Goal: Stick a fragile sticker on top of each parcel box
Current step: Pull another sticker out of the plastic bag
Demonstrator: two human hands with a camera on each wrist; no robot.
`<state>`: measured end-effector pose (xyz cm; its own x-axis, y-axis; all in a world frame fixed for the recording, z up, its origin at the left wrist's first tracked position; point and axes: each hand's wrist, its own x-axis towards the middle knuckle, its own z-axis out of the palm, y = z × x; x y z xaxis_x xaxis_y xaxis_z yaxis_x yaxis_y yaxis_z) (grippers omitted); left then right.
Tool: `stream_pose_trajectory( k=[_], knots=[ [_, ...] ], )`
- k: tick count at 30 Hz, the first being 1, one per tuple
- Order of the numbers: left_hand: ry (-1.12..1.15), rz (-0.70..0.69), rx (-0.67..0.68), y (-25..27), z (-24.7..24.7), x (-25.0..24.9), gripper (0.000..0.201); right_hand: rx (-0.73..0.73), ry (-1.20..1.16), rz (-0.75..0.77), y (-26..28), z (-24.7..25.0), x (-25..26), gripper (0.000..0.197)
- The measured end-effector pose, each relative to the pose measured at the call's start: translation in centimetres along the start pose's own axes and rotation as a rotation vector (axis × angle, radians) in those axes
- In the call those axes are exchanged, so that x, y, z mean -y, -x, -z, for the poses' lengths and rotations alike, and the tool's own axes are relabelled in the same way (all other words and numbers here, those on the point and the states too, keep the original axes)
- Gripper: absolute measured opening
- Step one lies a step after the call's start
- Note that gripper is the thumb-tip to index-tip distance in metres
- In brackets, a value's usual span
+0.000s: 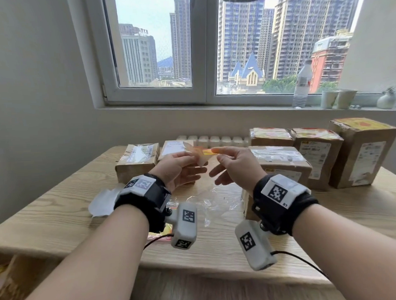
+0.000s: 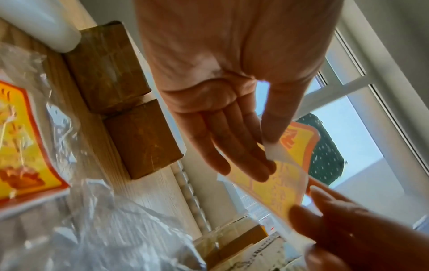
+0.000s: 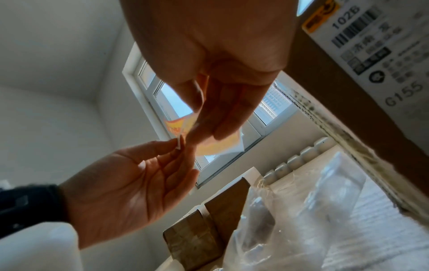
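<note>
Above the table, both hands hold one yellow-and-orange fragile sticker (image 1: pixel 203 154) (image 2: pixel 274 190) (image 3: pixel 214 147). My left hand (image 1: pixel 193 160) (image 2: pixel 267 152) pinches a white corner of its backing. My right hand (image 1: pixel 217 154) (image 3: pixel 197 128) pinches the sticker's other end. Two brown parcel boxes (image 1: pixel 137 161) (image 1: pixel 174 148) stand at the back left with bare tops. Three boxes at the back right (image 1: pixel 271 136) (image 1: pixel 317 153) (image 1: pixel 362 149) carry yellow stickers on top. A taped box (image 1: pixel 281 163) stands in front of them, partly hidden by my right hand.
A clear plastic bag (image 1: pixel 208 203) lies mid-table over more yellow stickers (image 2: pixel 21 146). A loose white backing sheet (image 1: pixel 104 201) lies at the left. A radiator (image 1: pixel 214 141) runs behind the wooden table (image 1: pixel 58 201). A bottle (image 1: pixel 302 84) and cups (image 1: pixel 337 99) stand on the windowsill.
</note>
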<state>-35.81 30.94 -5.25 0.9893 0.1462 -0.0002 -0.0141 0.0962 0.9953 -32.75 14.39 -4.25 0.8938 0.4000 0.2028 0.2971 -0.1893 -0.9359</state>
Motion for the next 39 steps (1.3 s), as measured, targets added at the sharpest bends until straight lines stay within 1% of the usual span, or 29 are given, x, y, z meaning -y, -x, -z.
stream_pose_trajectory(
  k=[4,6,7,10,11,12,14,17,18,20,22,25,29,30,32,35,37,39],
  knots=[
    [-0.071,0.017,-0.055,-0.1,0.2,-0.6,0.021,-0.172,0.256,0.160,-0.5,0.5,0.1,0.020],
    [-0.072,0.038,-0.045,0.1,0.2,-0.9,0.024,-0.211,0.352,0.246,-0.6,0.5,0.7,0.021],
    [-0.078,0.047,-0.029,0.2,0.2,-1.0,0.023,-0.190,0.410,0.270,-0.7,0.5,1.1,0.027],
    [-0.103,0.050,0.022,0.8,0.1,-1.1,0.022,-0.066,0.603,0.299,-0.6,0.0,1.7,0.052],
    [-0.113,0.050,0.035,1.0,0.1,-1.1,0.022,-0.031,0.646,0.304,-0.4,-0.2,1.7,0.056],
    [-0.123,0.051,0.041,1.1,0.1,-1.1,0.023,-0.005,0.672,0.307,-0.3,-0.4,1.7,0.055],
    [-0.141,0.058,0.047,1.2,0.3,-1.1,0.023,0.005,0.693,0.308,-0.2,-0.5,1.5,0.044],
    [-0.161,0.064,0.028,1.1,0.8,-0.9,0.008,-0.065,0.652,0.330,-0.4,-0.7,1.0,0.014],
    [-0.176,0.061,0.004,1.1,1.0,-0.9,0.007,-0.078,0.637,0.336,-0.5,-0.7,0.9,0.009],
    [-0.195,0.046,-0.072,0.9,1.5,-0.8,0.012,-0.084,0.625,0.333,-0.6,-0.8,0.8,0.011],
    [-0.187,0.045,-0.163,0.7,2.2,-0.6,0.010,-0.084,0.617,0.324,-0.8,-0.8,0.8,0.011],
    [-0.195,0.064,-0.317,0.4,4.0,0.0,0.006,-0.085,0.602,0.310,-1.2,-1.0,0.6,0.018],
    [-0.381,0.007,-0.610,0.3,8.9,1.3,0.005,-0.133,0.579,0.297,-1.8,-1.4,0.7,0.017],
    [-0.403,0.004,-0.683,0.5,10.5,1.6,0.006,-0.150,0.569,0.294,-1.9,-1.5,0.8,0.015],
    [-0.355,0.027,-0.797,0.8,13.6,2.3,0.012,-0.177,0.535,0.278,-2.4,-1.7,0.9,0.010],
    [-0.206,0.091,-0.896,1.1,17.1,3.3,0.015,-0.189,0.479,0.276,-3.3,-2.7,0.9,0.015],
    [-0.167,0.128,-0.910,1.1,18.5,4.4,0.015,-0.160,0.430,0.279,-4.0,-3.5,0.5,0.023],
    [-0.157,0.151,-0.911,1.0,19.2,5.6,0.015,-0.136,0.430,0.268,-4.5,-4.4,0.1,0.028]
  ],
)
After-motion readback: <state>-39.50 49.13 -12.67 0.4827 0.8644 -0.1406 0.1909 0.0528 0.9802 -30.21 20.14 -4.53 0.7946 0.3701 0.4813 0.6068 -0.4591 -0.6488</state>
